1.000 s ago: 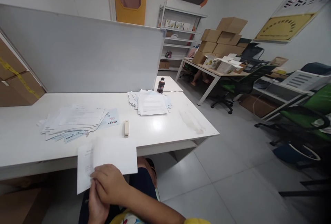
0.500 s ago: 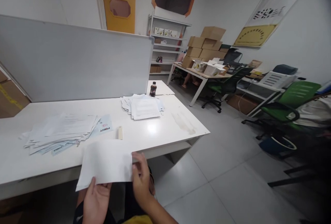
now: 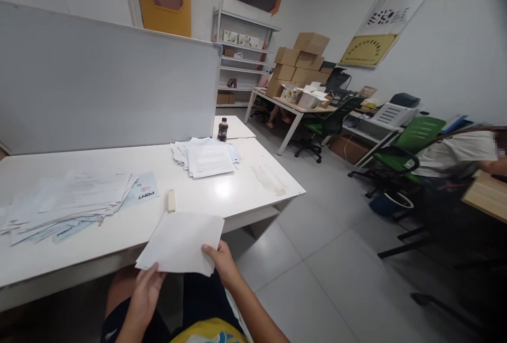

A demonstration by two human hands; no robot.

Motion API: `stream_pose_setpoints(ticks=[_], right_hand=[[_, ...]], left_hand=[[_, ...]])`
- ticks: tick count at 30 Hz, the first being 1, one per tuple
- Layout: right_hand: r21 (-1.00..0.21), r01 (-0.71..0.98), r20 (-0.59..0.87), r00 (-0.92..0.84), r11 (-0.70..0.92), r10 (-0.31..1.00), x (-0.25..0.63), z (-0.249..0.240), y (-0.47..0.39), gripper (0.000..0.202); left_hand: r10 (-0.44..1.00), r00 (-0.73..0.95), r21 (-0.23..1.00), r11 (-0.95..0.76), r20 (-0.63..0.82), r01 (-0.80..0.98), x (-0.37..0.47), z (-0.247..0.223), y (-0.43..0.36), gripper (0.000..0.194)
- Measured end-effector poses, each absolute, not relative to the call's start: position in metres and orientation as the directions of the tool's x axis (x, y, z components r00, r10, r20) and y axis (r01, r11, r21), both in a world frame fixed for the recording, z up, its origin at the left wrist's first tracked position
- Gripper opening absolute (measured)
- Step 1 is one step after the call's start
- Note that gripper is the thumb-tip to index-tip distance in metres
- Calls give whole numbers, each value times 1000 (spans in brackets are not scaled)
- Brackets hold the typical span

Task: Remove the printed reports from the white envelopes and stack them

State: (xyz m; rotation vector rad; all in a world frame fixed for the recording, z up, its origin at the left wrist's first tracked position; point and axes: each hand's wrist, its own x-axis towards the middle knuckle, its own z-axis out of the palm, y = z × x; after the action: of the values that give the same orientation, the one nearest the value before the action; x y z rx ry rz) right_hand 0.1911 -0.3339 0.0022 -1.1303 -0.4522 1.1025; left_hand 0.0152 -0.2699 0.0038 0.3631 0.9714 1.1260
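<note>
A few blank white sheets are held over my lap at the front edge of the white desk. My left hand grips their lower left corner, with fingers partly beneath the paper. On the right side, my right hand pinches the sheets with its thumb on top. Just beyond the paper lies a small cream-coloured block. A spread pile of printed papers covers the desk's left part. Farther back is a second stack of papers.
A dark bottle stands behind the second stack. A grey partition runs along the desk's back. At the right are a green chair, a blue bin and a seated person in white.
My right hand has closed its thumb over the sheets' right side. The sheets have turned and shifted right. The view has swung somewhat to the right.
</note>
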Motion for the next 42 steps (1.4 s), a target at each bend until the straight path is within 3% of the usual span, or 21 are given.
stream_pose_setpoints(ticks=[5, 8, 11, 15, 20, 24, 30, 33, 38, 42], right_hand=[[-994, -58, 46, 556, 94, 830, 218, 36, -322, 33], [-941, 208, 337, 474, 269, 813, 226, 66, -312, 28], [-869, 307, 489, 411, 389, 769, 229, 76, -294, 27], [-929, 161, 369, 480, 333, 796, 229, 50, -266, 26], [-966, -45, 193, 535, 256, 823, 230, 16, -260, 28], [-976, -48, 148, 566, 212, 811, 235, 16, -275, 22], [-998, -33, 33, 474, 55, 880, 231, 17, -306, 23], [-997, -82, -40, 497, 1, 867, 229, 11, -318, 27], [-978, -203, -155, 581, -42, 799, 234, -1, -320, 28], [-968, -250, -161, 639, 4, 752, 239, -4, -314, 29]], left_hand=[[986, 26, 922, 164, -165, -350, -6, 10, -240, 46], [1000, -7, 996, 4, -4, -88, -13, 29, -219, 46], [990, 11, 983, -144, 144, 110, -11, 47, -198, 43], [989, 38, 948, -148, 144, 281, -2, 46, -178, 44], [993, 22, 952, -115, 113, 284, 0, 23, -181, 46], [998, -38, 976, -38, 48, 213, -6, 15, -200, 47], [993, -96, 993, 73, -64, 93, -19, 7, -221, 43], [990, -130, 994, 64, -52, 88, -20, 11, -217, 43], [982, 120, 954, -173, 147, 245, 2, 35, -186, 39], [853, 428, 818, -459, 298, 346, 29, 40, -156, 46]])
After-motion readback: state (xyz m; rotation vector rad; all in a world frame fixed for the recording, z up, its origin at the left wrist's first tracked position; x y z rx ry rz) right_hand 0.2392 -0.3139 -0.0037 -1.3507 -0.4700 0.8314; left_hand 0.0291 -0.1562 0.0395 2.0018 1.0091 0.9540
